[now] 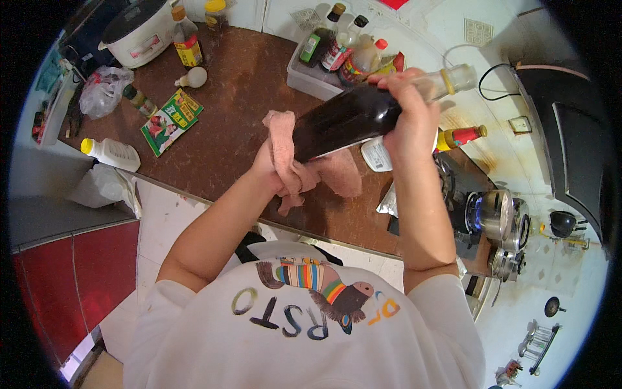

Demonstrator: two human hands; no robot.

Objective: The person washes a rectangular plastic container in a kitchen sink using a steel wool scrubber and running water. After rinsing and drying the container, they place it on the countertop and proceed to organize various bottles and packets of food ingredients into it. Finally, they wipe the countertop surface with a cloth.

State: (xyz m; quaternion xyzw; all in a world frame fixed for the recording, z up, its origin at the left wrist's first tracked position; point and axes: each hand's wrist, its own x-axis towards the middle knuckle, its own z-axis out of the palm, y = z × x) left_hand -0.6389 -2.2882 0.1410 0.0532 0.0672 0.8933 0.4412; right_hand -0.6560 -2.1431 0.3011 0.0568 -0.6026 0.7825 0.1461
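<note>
A large glass bottle of dark liquid (345, 119) is tilted over the brown countertop (228, 97), its clear neck pointing to the upper right. My right hand (413, 116) grips it around the shoulder, below the neck. At its base is my left hand (267, 163), with a pink cloth (286, 155) draped over it and against the bottle's bottom; the fingers are mostly hidden by cloth and bottle. More of the cloth hangs below the bottle. Just beyond my right wrist, a white bottle with a label (376, 154) is partly hidden.
A plastic bin (313, 82) of sauce bottles stands by the wall. At left are a rice cooker (141, 36), a light bulb (194, 77), green seasoning packets (170, 121) and a white yellow-capped bottle (114, 153). At right, a lit gas burner (472, 214) is beside metal pots (498, 216).
</note>
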